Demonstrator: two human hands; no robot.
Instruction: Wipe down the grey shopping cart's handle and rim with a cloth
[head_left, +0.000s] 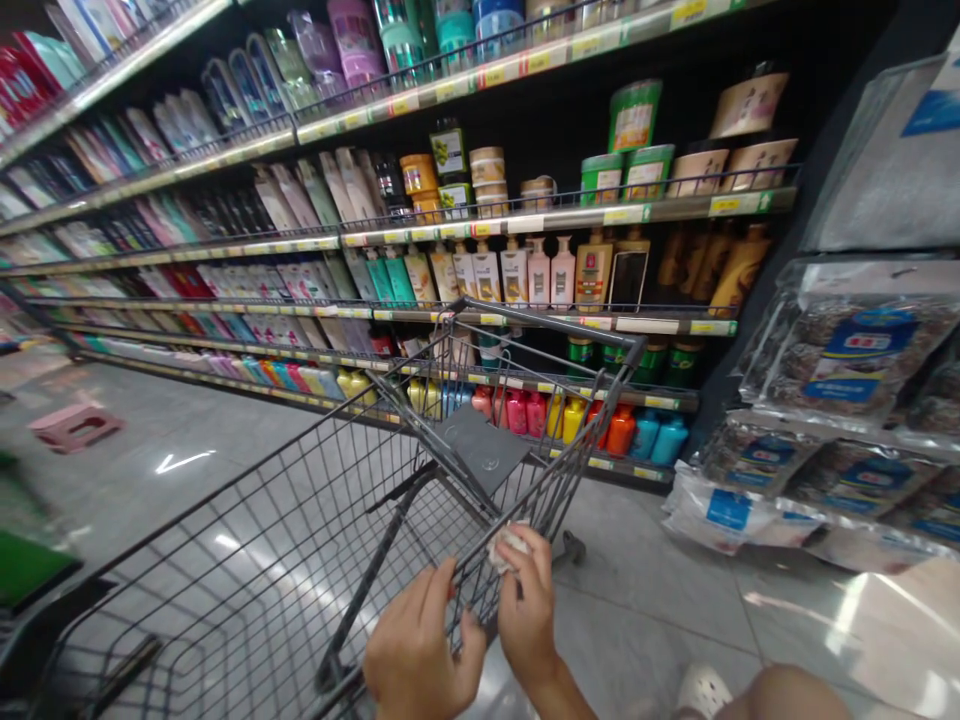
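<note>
Grey metal wire all over the shopping cart (440, 442), standing on shiny floor tiles (637, 600), with a flat seat panel (484, 447) inside. At the near rim of the cart, a crumpled whitish wad (502, 550), pinched between thumb and fingers of the right hand (525, 605). Just beside, a left hand (424, 640) over the same rim, with bent fingers and thumb apart; impossible to tell whether gripping the wire. Beyond, shelves (525, 225) of bottles (514, 272) and tubs (649, 172); rightward, blue-labelled packs (877, 355); leftward, a pink stool (75, 428).
</note>
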